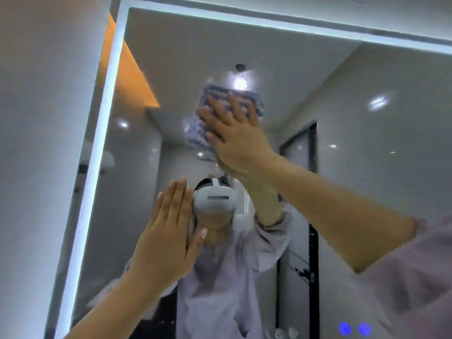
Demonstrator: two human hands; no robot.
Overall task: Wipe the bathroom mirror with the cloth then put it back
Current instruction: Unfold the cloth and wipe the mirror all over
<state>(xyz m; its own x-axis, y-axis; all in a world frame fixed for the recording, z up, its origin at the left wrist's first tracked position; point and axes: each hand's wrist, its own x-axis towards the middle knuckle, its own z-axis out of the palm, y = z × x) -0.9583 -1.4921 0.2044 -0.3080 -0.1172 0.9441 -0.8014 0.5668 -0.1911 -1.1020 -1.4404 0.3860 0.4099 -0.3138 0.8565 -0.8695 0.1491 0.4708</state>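
Observation:
The bathroom mirror (354,99) fills most of the head view, with a lit white strip along its left and top edges. A blue-and-white patterned cloth (208,99) is pressed flat against the glass high in the middle. My right hand (234,133) lies spread over the cloth, arm stretched up from the lower right. My left hand (168,231) rests flat on the glass lower left, fingers together and pointing up, holding nothing. The lower part of the cloth is hidden under my right hand.
The mirror reflects a person in a lilac top with a white headset, a dark door frame (313,216) and ceiling lights. A grey wall (44,118) borders the mirror on the left. Two blue touch lights (354,328) glow at the mirror's lower right.

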